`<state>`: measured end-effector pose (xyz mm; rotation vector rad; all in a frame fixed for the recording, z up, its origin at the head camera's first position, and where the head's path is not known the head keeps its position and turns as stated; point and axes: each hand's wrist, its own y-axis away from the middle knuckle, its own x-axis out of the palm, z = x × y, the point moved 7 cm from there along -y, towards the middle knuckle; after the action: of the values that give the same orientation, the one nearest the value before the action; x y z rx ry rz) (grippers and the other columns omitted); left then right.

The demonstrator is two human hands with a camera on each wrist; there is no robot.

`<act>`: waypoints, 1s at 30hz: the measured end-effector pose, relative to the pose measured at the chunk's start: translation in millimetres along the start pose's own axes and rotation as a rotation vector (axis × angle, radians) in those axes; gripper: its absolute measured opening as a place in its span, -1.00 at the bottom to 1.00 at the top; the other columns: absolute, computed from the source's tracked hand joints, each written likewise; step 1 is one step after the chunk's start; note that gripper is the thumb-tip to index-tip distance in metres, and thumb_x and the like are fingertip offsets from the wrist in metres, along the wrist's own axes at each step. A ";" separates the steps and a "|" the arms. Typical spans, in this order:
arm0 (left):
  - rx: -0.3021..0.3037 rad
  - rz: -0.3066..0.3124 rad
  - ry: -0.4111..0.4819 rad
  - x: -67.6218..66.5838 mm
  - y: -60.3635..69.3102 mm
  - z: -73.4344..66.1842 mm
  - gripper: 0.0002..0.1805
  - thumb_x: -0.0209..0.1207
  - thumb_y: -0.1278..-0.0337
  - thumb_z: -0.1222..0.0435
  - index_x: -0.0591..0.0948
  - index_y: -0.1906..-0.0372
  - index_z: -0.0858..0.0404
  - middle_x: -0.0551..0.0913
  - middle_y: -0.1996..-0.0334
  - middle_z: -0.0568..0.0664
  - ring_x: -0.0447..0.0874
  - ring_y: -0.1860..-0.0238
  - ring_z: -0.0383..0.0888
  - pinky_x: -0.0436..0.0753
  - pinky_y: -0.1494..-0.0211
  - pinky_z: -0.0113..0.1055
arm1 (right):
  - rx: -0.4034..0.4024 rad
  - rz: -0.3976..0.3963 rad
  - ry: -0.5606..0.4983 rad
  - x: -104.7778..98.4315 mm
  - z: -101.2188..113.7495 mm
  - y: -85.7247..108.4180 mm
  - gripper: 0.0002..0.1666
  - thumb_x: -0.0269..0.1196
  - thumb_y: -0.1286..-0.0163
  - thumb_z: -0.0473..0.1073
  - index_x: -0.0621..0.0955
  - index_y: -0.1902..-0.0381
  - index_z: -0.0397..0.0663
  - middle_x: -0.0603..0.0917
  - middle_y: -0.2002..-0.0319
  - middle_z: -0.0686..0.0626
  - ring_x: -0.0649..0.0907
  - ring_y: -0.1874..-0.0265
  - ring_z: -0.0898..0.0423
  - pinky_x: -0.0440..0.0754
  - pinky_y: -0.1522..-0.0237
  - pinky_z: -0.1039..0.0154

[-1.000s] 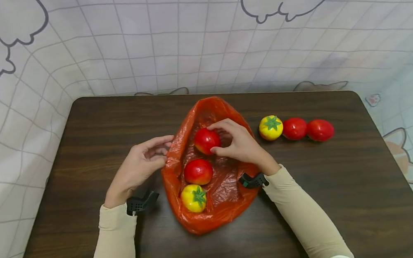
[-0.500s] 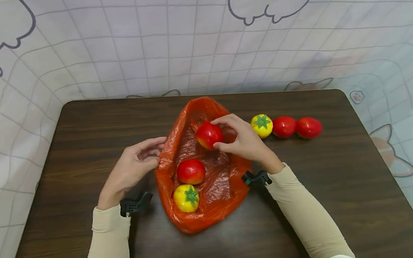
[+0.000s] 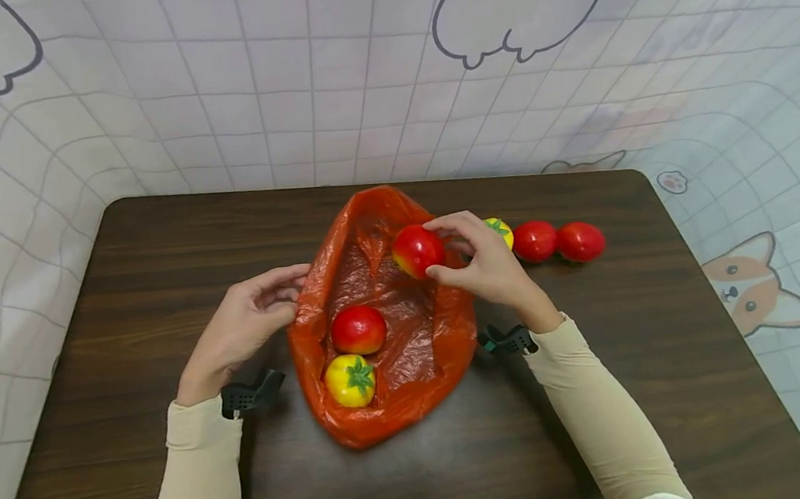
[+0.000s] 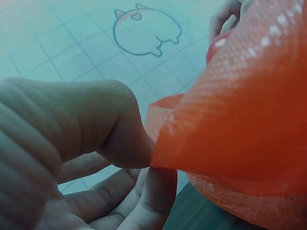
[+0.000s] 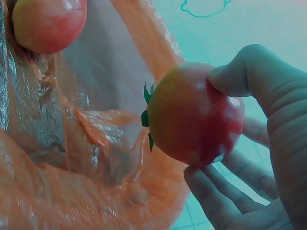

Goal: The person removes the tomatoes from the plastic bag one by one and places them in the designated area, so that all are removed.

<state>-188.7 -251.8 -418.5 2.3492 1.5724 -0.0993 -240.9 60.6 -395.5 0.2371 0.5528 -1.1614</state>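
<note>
Right hand grips a tomato over the bag.
Left hand pinches the bag's left edge; two tomatoes lie inside, three tomatoes toward the table's far right corner.

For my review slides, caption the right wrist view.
The right hand holds a green-leaved red fruit in front of an orange bag.

Left hand pinching, right hand gripping with fingers curved; both forearms extended forward, angled inward.
</note>
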 end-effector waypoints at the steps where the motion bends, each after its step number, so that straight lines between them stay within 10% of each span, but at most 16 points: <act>1: 0.001 0.001 0.000 -0.4 -0.3 0.2 -0.42 0.19 -0.36 0.34 0.47 -0.46 0.09 0.58 -0.30 0.06 0.64 -0.17 -0.08 0.71 -0.12 -0.49 | 0.004 -0.003 0.002 -1.4 -0.3 1.0 -0.32 0.50 -0.23 -0.20 0.55 -0.30 -0.02 0.53 -0.26 -0.10 0.63 -0.21 -0.05 0.64 -0.33 -0.08; 30: -0.004 -0.004 -0.024 -14.6 3.2 5.9 -0.42 0.20 -0.40 0.28 0.45 -0.48 0.11 0.57 -0.31 0.10 0.67 -0.11 -0.20 0.71 -0.10 -0.51 | 0.030 -0.130 -0.030 -25.8 -10.3 27.5 -0.34 0.51 -0.21 -0.26 0.57 -0.27 -0.03 0.56 -0.22 -0.10 0.64 -0.16 -0.03 0.67 -0.26 -0.13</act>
<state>-190.9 -267.6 -420.1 2.3332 1.5654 -0.1243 -226.1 96.6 -393.4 0.2117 0.5307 -1.2983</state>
